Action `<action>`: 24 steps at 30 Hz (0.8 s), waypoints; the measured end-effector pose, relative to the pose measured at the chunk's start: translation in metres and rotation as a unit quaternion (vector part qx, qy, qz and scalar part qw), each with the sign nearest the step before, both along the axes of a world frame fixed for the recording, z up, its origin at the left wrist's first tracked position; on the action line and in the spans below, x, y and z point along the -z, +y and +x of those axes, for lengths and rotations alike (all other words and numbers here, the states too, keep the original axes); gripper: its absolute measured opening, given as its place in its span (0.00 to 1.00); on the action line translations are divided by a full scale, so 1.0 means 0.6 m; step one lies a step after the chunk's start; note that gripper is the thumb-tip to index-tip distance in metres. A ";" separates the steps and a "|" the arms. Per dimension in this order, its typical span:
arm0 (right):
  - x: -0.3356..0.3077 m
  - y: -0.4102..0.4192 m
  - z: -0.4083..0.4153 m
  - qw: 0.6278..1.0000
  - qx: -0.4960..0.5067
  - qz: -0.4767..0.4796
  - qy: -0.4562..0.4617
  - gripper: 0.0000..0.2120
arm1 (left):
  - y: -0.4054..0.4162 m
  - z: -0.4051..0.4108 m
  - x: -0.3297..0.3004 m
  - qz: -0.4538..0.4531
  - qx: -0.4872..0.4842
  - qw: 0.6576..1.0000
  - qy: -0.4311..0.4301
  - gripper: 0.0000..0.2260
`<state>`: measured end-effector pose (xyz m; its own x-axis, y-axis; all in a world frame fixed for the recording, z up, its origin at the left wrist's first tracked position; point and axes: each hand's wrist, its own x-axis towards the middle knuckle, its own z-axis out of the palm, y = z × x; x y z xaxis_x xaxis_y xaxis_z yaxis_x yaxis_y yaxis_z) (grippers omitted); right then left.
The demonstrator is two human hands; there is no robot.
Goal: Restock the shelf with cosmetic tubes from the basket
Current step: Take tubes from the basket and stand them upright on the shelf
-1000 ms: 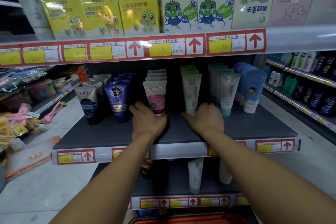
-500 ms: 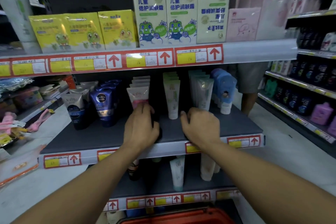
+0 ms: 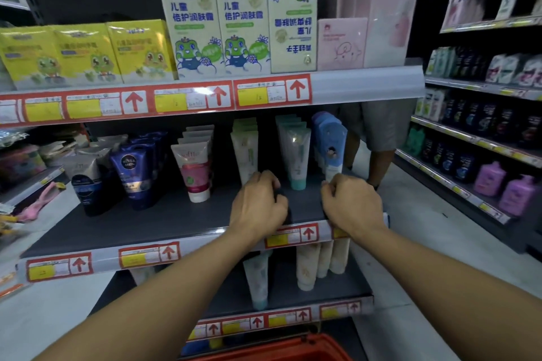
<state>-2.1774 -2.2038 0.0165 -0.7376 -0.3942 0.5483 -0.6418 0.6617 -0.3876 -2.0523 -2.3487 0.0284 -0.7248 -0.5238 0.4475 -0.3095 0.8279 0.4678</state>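
Rows of cosmetic tubes stand on the dark middle shelf (image 3: 164, 223): a navy tube (image 3: 130, 173), a pink-banded tube (image 3: 193, 173), a white-green tube (image 3: 246, 155), a teal-capped tube (image 3: 297, 161) and a blue tube (image 3: 331, 152). My left hand (image 3: 258, 205) rests on the shelf in front of the white-green row, its fingers curled round a dark tube (image 3: 282, 195) that is mostly hidden. My right hand (image 3: 349, 205) sits at the shelf's front right with curled fingers, just before the blue tube's base, and nothing shows in it. The red basket's rim (image 3: 293, 346) shows at the bottom.
Boxed children's products fill the upper shelf (image 3: 366, 82). More pale tubes (image 3: 308, 267) stand on the lower shelf. A person in grey shorts (image 3: 378, 126) stands behind the shelf's right end. Bottle-filled shelves (image 3: 484, 155) line the aisle at right.
Both hands have shifted right along the shelf, from the pink and white rows to the white-green and blue rows. The camera has swung right and tilted up.
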 end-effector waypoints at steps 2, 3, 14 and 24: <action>0.005 0.006 -0.016 1.000 -0.004 0.000 -0.006 0.13 | 0.014 -0.024 0.001 0.045 -0.005 0.999 0.001 0.10; 0.007 0.007 -0.024 1.000 -0.003 0.002 -0.007 0.11 | 0.018 -0.037 0.002 0.062 -0.010 0.998 0.001 0.11; -0.017 -0.019 -0.104 0.987 0.031 -0.002 -0.155 0.27 | 0.032 -0.155 0.002 0.133 -0.124 0.983 -0.030 0.39; 0.011 -0.042 -0.137 0.987 0.040 0.072 -0.135 0.35 | 0.006 -0.162 0.025 0.146 -0.115 0.982 -0.033 0.26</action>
